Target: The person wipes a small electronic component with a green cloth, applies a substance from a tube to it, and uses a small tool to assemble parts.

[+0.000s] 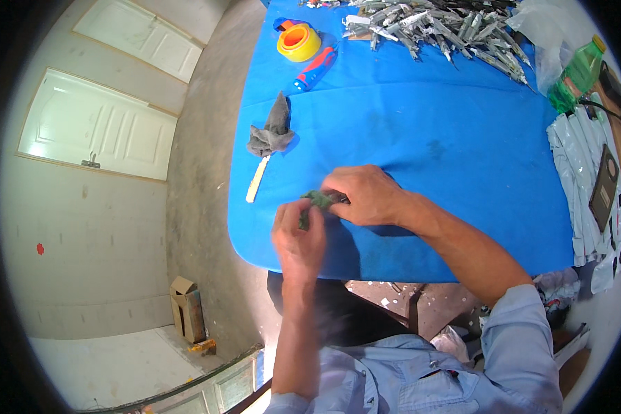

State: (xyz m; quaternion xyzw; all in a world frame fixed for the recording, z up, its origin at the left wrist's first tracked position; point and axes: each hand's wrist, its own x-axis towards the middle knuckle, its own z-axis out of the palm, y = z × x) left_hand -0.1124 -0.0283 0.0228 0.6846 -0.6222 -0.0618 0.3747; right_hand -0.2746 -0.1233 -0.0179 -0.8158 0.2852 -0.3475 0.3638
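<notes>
One green cloth (pixel 319 199) is pinched between left hand (pixel 299 238) and right hand (pixel 368 196) — could be dropped if either slackens.

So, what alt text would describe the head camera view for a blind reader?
A person's left hand and right hand hold crumpled green material over a blue-covered table. Beyond lie a yellow tape roll and a heap of slim grey pieces.

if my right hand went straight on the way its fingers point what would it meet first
Most likely the green cloth, right at the fingertips of the right hand, then the left hand close beyond; depth is hard to judge from this one view.
</notes>
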